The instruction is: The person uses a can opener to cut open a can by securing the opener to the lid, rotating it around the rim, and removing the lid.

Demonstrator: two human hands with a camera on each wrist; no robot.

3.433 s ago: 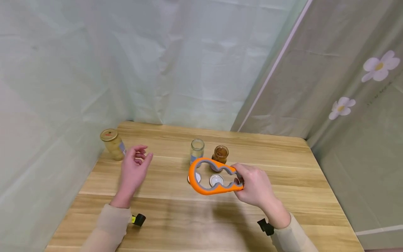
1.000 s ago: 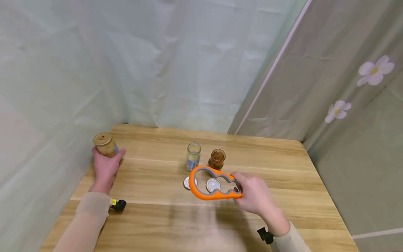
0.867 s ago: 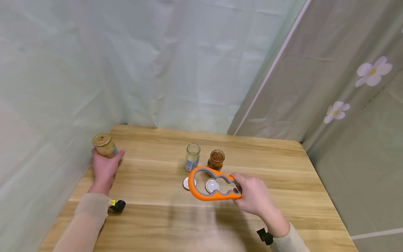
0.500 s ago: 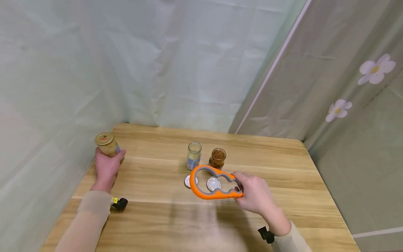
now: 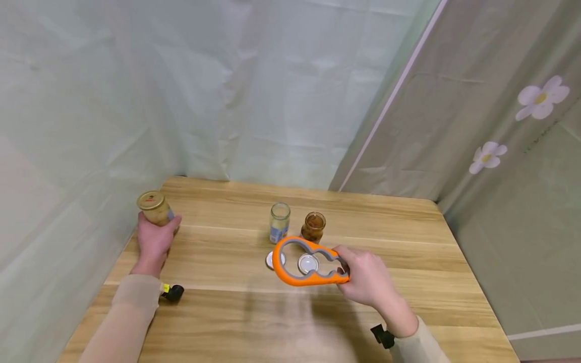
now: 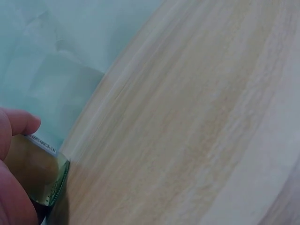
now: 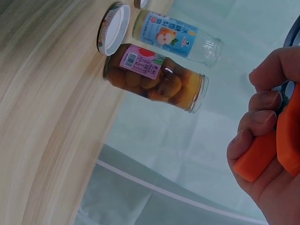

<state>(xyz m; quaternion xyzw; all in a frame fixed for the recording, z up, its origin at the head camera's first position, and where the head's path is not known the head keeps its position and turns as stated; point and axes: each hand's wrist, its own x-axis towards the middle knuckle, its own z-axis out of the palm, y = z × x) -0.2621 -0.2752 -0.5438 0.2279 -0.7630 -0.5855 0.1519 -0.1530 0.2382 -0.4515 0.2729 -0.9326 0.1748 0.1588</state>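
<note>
At the table's far left, my left hand grips a jar of pale fruit with a gold lid still on it. The left wrist view catches this jar's glass base low by the table edge, fingers around its side. My right hand holds the handle end of an orange multi-size jar opener, raised over the table, its grey-lined loop pointing left. Behind the opener stand two lidless jars: a blue-labelled jar and a jar of brown fruit, whose pink label shows in the right wrist view.
Two lids lie in front of the uncapped jars, seen partly through the opener: a left lid and a right lid, both white inside. The wooden table meets pale curtains at its back and sides.
Since the oldest frame, my left hand has moved left from beside the gold-lidded jar and taken hold of it. Over the last second both hands stay nearly still; the view shifts slightly.
</note>
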